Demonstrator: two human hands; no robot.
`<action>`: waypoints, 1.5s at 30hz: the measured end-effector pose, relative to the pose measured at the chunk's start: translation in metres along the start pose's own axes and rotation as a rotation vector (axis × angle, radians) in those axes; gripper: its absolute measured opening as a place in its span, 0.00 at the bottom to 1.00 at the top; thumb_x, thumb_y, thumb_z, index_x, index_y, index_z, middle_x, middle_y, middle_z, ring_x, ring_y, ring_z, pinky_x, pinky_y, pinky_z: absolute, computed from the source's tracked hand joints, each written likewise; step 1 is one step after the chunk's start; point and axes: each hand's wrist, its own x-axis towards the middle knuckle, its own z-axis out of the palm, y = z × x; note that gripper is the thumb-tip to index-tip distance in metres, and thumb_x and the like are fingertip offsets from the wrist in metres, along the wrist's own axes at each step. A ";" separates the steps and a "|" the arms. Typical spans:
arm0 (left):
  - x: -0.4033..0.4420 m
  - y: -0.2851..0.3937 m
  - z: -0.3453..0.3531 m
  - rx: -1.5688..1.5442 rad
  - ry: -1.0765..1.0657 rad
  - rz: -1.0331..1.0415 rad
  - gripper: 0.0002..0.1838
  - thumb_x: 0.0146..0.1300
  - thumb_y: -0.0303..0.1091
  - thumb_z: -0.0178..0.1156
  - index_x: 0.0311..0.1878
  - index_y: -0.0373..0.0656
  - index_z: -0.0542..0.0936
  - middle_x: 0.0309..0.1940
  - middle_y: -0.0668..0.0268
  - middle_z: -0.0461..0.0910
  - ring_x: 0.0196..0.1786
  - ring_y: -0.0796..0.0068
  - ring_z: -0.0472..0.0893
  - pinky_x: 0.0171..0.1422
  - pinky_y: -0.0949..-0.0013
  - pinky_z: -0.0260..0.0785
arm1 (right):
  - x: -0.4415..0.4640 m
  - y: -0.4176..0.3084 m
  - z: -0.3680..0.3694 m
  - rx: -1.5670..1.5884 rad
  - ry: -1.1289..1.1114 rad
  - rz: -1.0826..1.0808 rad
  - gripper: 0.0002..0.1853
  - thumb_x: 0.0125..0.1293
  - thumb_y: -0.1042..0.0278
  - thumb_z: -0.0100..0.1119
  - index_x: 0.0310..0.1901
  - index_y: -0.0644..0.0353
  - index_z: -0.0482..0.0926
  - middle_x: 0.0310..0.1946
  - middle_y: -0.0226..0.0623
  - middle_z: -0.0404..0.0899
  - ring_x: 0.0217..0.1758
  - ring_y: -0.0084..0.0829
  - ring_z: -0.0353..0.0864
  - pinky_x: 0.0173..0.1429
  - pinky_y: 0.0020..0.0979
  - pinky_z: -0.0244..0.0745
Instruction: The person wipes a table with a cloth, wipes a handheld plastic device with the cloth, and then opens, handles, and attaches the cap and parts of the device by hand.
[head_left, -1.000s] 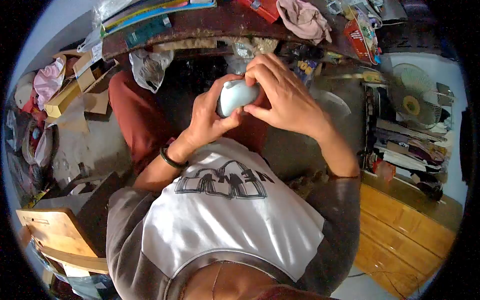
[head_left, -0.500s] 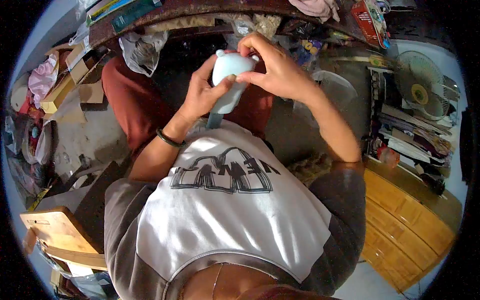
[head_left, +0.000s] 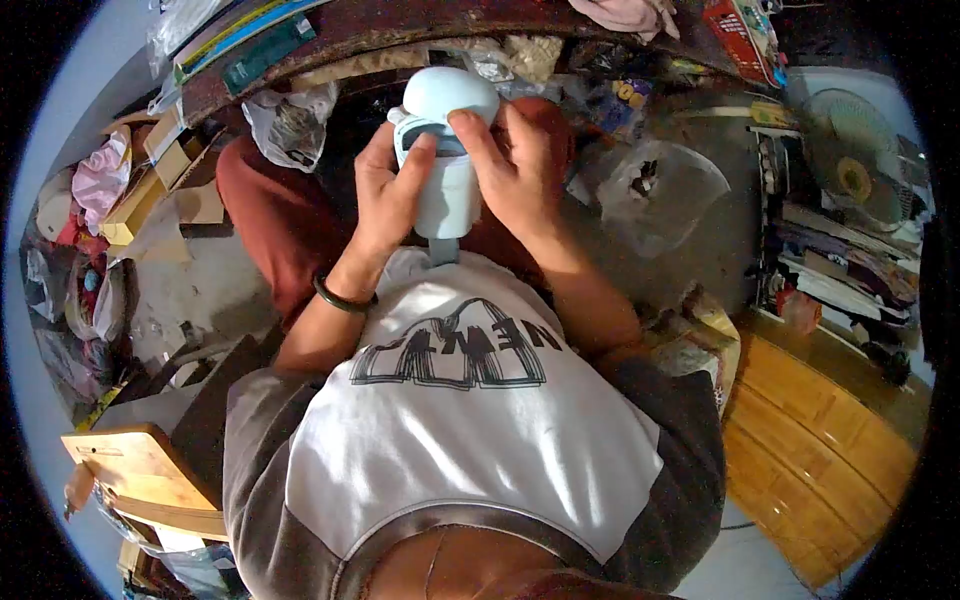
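Observation:
A pale blue bottle [head_left: 446,205] is held upright between my hands above my lap. Its rounded, domed lid [head_left: 452,92] is tipped up at the far side, baring a darker opening [head_left: 447,141] at the top of the body. My left hand [head_left: 388,192] wraps the bottle's left side, thumb on the rim of the opening. On the other side, my right hand [head_left: 512,172] grips the bottle, its thumb pressing at the lid's lower edge. A grey-blue strap [head_left: 444,251] hangs from the bottle's base against my shirt.
A dark shelf edge [head_left: 330,62] runs across the far side. Plastic bags [head_left: 290,125] and cardboard boxes [head_left: 140,210] lie to the left. At the right stand a fan [head_left: 850,170], a clear plastic bag [head_left: 665,195] and a wooden drawer unit [head_left: 825,455].
The lid has opened upward, showing the bottle's mouth. My right hand has come down from the top to the bottle's right side, and the bottle is more upright.

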 end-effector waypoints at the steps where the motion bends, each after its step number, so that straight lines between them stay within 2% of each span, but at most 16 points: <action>1: 0.002 0.004 0.003 0.011 0.015 0.041 0.21 0.68 0.31 0.55 0.63 0.36 0.71 0.49 0.66 0.78 0.49 0.80 0.75 0.54 0.74 0.69 | 0.000 0.001 0.000 0.081 -0.031 0.042 0.16 0.62 0.52 0.62 0.32 0.59 0.81 0.23 0.41 0.78 0.24 0.36 0.74 0.30 0.37 0.68; 3: 0.005 0.008 0.010 0.030 0.044 0.126 0.22 0.69 0.31 0.54 0.64 0.36 0.70 0.50 0.66 0.78 0.51 0.80 0.75 0.55 0.74 0.68 | -0.001 0.002 -0.001 0.239 -0.083 0.134 0.18 0.65 0.50 0.59 0.38 0.59 0.82 0.29 0.43 0.82 0.31 0.37 0.79 0.37 0.36 0.72; 5: 0.014 0.003 0.012 -0.065 0.001 0.132 0.25 0.73 0.38 0.51 0.68 0.37 0.65 0.51 0.65 0.78 0.52 0.78 0.75 0.58 0.73 0.68 | 0.003 -0.002 -0.001 0.485 -0.074 0.270 0.20 0.69 0.50 0.55 0.46 0.62 0.80 0.37 0.42 0.83 0.39 0.33 0.81 0.45 0.31 0.73; 6: 0.016 0.000 0.012 -0.112 -0.026 0.123 0.26 0.73 0.41 0.49 0.68 0.37 0.64 0.51 0.64 0.78 0.53 0.78 0.76 0.58 0.73 0.68 | 0.006 0.000 0.003 0.707 -0.067 0.271 0.22 0.71 0.52 0.51 0.52 0.65 0.77 0.44 0.38 0.82 0.47 0.28 0.78 0.53 0.28 0.69; 7: 0.017 -0.003 0.011 -0.159 -0.052 0.115 0.27 0.74 0.43 0.48 0.69 0.37 0.63 0.51 0.64 0.78 0.53 0.78 0.76 0.58 0.73 0.69 | 0.009 0.015 0.013 0.965 -0.076 0.378 0.22 0.71 0.52 0.50 0.53 0.65 0.77 0.45 0.38 0.81 0.49 0.30 0.78 0.56 0.30 0.68; 9: 0.016 -0.008 0.008 -0.144 -0.099 0.095 0.29 0.75 0.50 0.40 0.69 0.37 0.63 0.51 0.64 0.79 0.51 0.78 0.78 0.58 0.73 0.69 | 0.008 0.031 0.020 1.117 -0.061 0.454 0.23 0.71 0.57 0.49 0.58 0.69 0.72 0.51 0.43 0.78 0.55 0.34 0.77 0.61 0.35 0.68; 12: 0.016 -0.005 0.013 -0.164 -0.072 0.084 0.31 0.76 0.54 0.33 0.68 0.38 0.66 0.47 0.65 0.80 0.47 0.80 0.79 0.54 0.75 0.71 | 0.001 0.050 0.019 1.038 -0.101 0.385 0.24 0.72 0.57 0.48 0.58 0.70 0.71 0.52 0.48 0.78 0.55 0.38 0.77 0.61 0.37 0.69; 14: 0.013 0.002 0.011 -0.150 -0.100 0.078 0.33 0.76 0.55 0.32 0.67 0.38 0.66 0.44 0.66 0.81 0.45 0.81 0.79 0.52 0.76 0.71 | -0.008 0.068 0.013 0.804 -0.080 0.268 0.24 0.71 0.58 0.47 0.58 0.71 0.70 0.52 0.50 0.78 0.56 0.40 0.77 0.61 0.39 0.69; 16: 0.012 0.006 0.010 -0.134 -0.115 0.112 0.35 0.75 0.58 0.29 0.64 0.36 0.69 0.39 0.67 0.82 0.41 0.81 0.80 0.49 0.77 0.71 | -0.007 0.057 0.007 1.106 0.012 0.390 0.24 0.71 0.60 0.46 0.58 0.73 0.70 0.52 0.53 0.77 0.56 0.45 0.76 0.62 0.43 0.69; 19: 0.009 0.011 0.007 -0.174 -0.109 0.124 0.35 0.75 0.58 0.29 0.61 0.35 0.71 0.39 0.66 0.82 0.41 0.81 0.80 0.49 0.77 0.72 | -0.012 0.044 -0.008 1.088 0.081 0.379 0.23 0.70 0.62 0.46 0.59 0.73 0.69 0.54 0.53 0.75 0.57 0.46 0.76 0.63 0.45 0.69; 23: 0.010 0.017 0.005 -0.151 -0.071 0.196 0.35 0.75 0.58 0.29 0.57 0.34 0.73 0.38 0.65 0.83 0.40 0.79 0.81 0.48 0.76 0.73 | -0.022 0.044 -0.018 1.102 0.046 0.355 0.20 0.70 0.64 0.47 0.57 0.70 0.70 0.54 0.50 0.76 0.56 0.44 0.77 0.61 0.43 0.71; 26: 0.015 0.016 0.005 -0.151 0.006 0.147 0.34 0.75 0.57 0.29 0.56 0.35 0.74 0.38 0.64 0.83 0.41 0.78 0.82 0.48 0.75 0.73 | -0.023 0.027 -0.023 1.212 -0.039 0.373 0.16 0.70 0.66 0.48 0.55 0.66 0.71 0.51 0.48 0.77 0.51 0.40 0.80 0.55 0.39 0.75; 29: 0.016 0.013 0.004 -0.152 0.000 0.097 0.34 0.75 0.58 0.31 0.55 0.35 0.75 0.38 0.62 0.83 0.41 0.77 0.82 0.48 0.74 0.73 | -0.020 0.022 -0.021 1.187 0.011 0.371 0.16 0.70 0.68 0.48 0.56 0.66 0.70 0.51 0.49 0.77 0.49 0.40 0.80 0.53 0.38 0.76; 35: 0.018 0.010 0.009 -0.152 0.102 -0.113 0.34 0.74 0.59 0.35 0.41 0.37 0.81 0.30 0.65 0.82 0.32 0.80 0.80 0.39 0.75 0.72 | -0.010 0.008 -0.021 1.071 0.018 0.318 0.20 0.68 0.72 0.52 0.60 0.67 0.68 0.52 0.49 0.77 0.48 0.42 0.82 0.53 0.38 0.77; 41: 0.029 -0.006 0.011 -0.265 0.115 -0.324 0.34 0.74 0.60 0.36 0.37 0.38 0.81 0.27 0.68 0.80 0.28 0.80 0.76 0.39 0.76 0.70 | -0.009 0.041 -0.019 1.474 0.064 0.477 0.21 0.64 0.71 0.54 0.59 0.62 0.69 0.51 0.43 0.77 0.50 0.37 0.78 0.50 0.33 0.76; 45: 0.018 -0.013 0.013 -0.320 0.103 -0.271 0.34 0.74 0.59 0.36 0.36 0.39 0.81 0.29 0.70 0.80 0.31 0.83 0.76 0.41 0.76 0.69 | -0.018 0.030 -0.025 1.419 0.043 0.487 0.21 0.62 0.74 0.52 0.58 0.61 0.71 0.48 0.38 0.76 0.47 0.33 0.75 0.52 0.34 0.71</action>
